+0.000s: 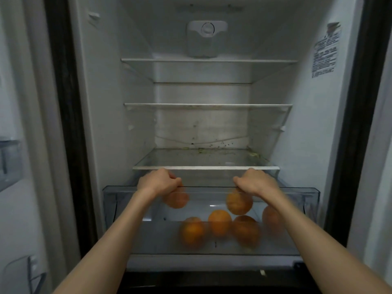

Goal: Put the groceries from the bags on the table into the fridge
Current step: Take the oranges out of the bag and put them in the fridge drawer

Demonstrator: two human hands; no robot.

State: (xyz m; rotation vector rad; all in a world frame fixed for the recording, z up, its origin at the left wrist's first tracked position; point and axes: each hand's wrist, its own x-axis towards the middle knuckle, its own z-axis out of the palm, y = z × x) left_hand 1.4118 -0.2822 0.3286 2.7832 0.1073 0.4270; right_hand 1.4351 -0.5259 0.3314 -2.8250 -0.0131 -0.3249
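The fridge stands open in front of me, and its clear crisper drawer (110, 200) at the bottom is partly pulled out. Several oranges (219, 221) lie loose inside it, seen through the transparent front wall; some look blurred. One orange (177, 201) sits below my left hand and another orange (239, 204) below my right. My left hand (158, 181) is curled over the drawer's top front edge left of centre. My right hand (255, 181) grips the same edge right of centre.
Above the drawer are three glass shelves (205, 167) with nothing on them; the lowest has crumbs and stains at the back. Door bins (9, 164) show at the far left. A label (325, 52) is stuck on the right inner wall.
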